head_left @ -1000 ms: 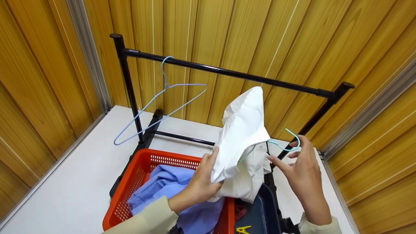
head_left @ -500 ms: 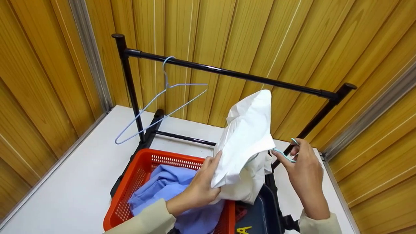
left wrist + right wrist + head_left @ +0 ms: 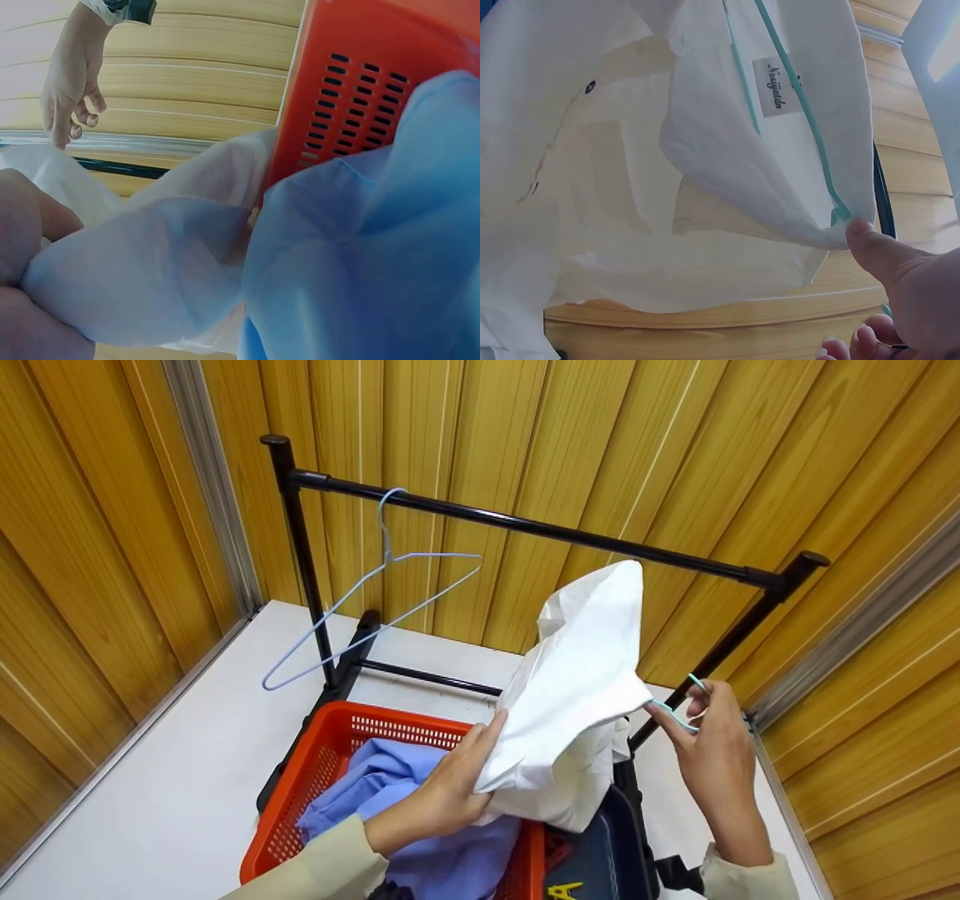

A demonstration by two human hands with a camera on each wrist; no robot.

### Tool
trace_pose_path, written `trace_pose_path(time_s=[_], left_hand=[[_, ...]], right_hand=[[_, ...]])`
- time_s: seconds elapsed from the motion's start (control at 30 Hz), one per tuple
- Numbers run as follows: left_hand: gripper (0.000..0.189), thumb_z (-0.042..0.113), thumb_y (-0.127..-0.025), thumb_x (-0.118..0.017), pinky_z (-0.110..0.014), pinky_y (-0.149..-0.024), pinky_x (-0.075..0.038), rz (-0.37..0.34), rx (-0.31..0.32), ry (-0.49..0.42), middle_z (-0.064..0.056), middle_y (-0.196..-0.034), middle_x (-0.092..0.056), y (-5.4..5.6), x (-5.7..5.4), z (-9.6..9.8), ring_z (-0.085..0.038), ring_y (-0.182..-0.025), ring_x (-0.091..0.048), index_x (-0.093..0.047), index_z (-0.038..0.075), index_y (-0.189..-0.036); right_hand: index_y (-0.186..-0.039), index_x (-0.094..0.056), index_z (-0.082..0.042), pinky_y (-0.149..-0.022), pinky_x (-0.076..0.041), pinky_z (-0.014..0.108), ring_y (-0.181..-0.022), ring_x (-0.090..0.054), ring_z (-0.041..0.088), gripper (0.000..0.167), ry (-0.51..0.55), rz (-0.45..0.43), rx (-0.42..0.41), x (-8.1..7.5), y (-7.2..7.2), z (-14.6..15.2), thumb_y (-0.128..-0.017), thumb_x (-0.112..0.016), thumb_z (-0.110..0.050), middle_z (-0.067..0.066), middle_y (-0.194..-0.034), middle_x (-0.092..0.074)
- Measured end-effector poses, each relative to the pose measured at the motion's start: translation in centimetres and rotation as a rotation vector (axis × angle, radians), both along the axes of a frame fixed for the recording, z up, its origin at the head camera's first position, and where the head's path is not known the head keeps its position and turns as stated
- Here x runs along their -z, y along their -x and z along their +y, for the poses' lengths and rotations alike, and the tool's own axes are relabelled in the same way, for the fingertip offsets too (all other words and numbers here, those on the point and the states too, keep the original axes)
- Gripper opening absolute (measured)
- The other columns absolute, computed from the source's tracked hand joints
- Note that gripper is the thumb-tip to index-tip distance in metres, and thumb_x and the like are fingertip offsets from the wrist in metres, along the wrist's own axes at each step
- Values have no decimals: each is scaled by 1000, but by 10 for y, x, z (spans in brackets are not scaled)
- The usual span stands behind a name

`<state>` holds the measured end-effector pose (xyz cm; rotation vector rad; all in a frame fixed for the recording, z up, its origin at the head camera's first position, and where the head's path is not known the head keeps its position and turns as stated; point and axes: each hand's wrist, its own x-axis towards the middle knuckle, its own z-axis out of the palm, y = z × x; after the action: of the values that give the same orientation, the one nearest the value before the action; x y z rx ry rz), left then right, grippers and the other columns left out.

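A white collared shirt (image 3: 577,675) hangs bunched between the hands, above a red basket (image 3: 420,718). My left hand (image 3: 450,784) grips its fabric on the left, thumb on top. A mint-green wire hanger (image 3: 811,120) lies inside the shirt, passing under the collar beside a printed neck label (image 3: 776,94). The hanger's hook sticks out at the collar, and my right hand (image 3: 718,742) holds it, thumb at the base of the hook by the collar edge. The rest of the hanger is mostly hidden by the cloth.
Behind stands a black clothes rack; a lavender hanger (image 3: 387,540) hangs from its rail (image 3: 525,523) at the left. Blue cloth (image 3: 397,772) lies in the basket. A dark tray (image 3: 604,840) beside it holds a yellow clothespin (image 3: 564,891) and a red one (image 3: 556,851).
The right hand has closed on the hanger's hook and shifted slightly right. The white shirt has moved right with it, while the left hand keeps its grip on the fabric.
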<state>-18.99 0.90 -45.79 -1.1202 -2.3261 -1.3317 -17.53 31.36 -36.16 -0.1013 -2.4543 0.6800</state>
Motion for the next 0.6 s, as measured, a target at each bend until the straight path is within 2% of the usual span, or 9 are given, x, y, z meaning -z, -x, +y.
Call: trace_pose_path(time_s=[0.1, 0.23, 0.37, 0.47, 0.6], left_hand=[[94, -23, -72, -67, -40, -92, -52, -6, 24, 16, -16, -130, -56, 1, 1, -3, -25, -108, -58, -35, -7, -160], [94, -29, -68, -58, -33, -83, -50, -12, 27, 0, -12, -122, -58, 4, 2, -5, -22, -101, -58, -46, -2, -157], [95, -30, -65, -55, -26, -72, -42, -67, 27, -20, -6, -107, -55, 8, 2, -7, -16, -88, -51, -54, 3, -154], [92, -29, -65, -51, -24, -69, -35, -112, 34, -42, -1, -98, -52, 13, 1, -8, -12, -81, -44, -60, 4, -150], [82, -27, -68, -48, -24, -69, -33, -129, 44, -95, 2, -91, -52, 20, 3, -9, -9, -79, -43, -68, 5, -140]], right_hand=[[-122, -52, 4, -74, -46, 42, -93, -66, 37, 48, 5, -4, 7, -1, 0, 5, -95, -83, -21, 12, -101, -54], [-126, -54, 5, -75, -45, 32, -92, -63, 33, 49, 21, 30, -25, -1, 1, 10, -94, -84, -16, 14, -107, -59], [-132, -56, 4, -75, -42, 16, -88, -59, 13, 53, 65, 69, -82, 0, 1, 15, -91, -86, -10, 15, -114, -64], [-134, -58, 3, -74, -42, 10, -85, -54, 0, 52, 93, 67, -99, 0, 1, 17, -91, -85, -9, 13, -115, -66], [-133, -59, 3, -74, -43, 8, -85, -54, -4, 51, 95, 51, -110, 1, -1, 18, -91, -85, -10, 13, -114, -67]])
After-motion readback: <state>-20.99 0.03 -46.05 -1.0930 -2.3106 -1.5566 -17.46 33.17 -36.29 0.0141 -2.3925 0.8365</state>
